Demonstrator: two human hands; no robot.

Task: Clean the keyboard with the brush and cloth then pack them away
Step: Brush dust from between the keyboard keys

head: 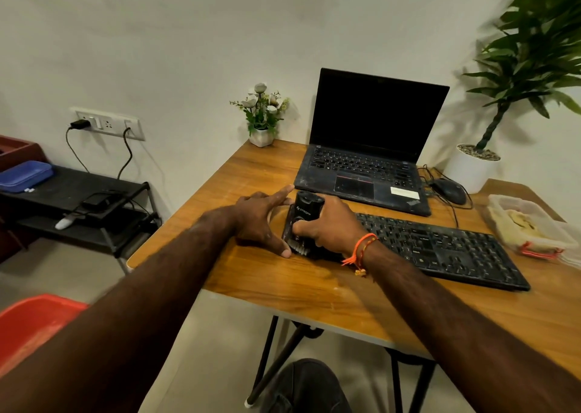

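A black keyboard (440,249) lies on the wooden table (283,287), right of my hands. My right hand (327,227) grips a black brush tool (306,214) with printed lettering; its dark bristles (298,247) point down at the table by the keyboard's left end. My left hand (264,221) rests beside the tool with straight, spread fingers, its thumb touching the table near the bristles. A pale rounded shape shows under the left hand; I cannot tell what it is. No cloth is plainly visible.
An open black laptop (364,161) stands behind the keyboard, a wired mouse (449,191) to its right. A plastic food box (528,224) sits at the right edge, a small flower pot (262,136) at the far corner, a black shelf (78,199) left.
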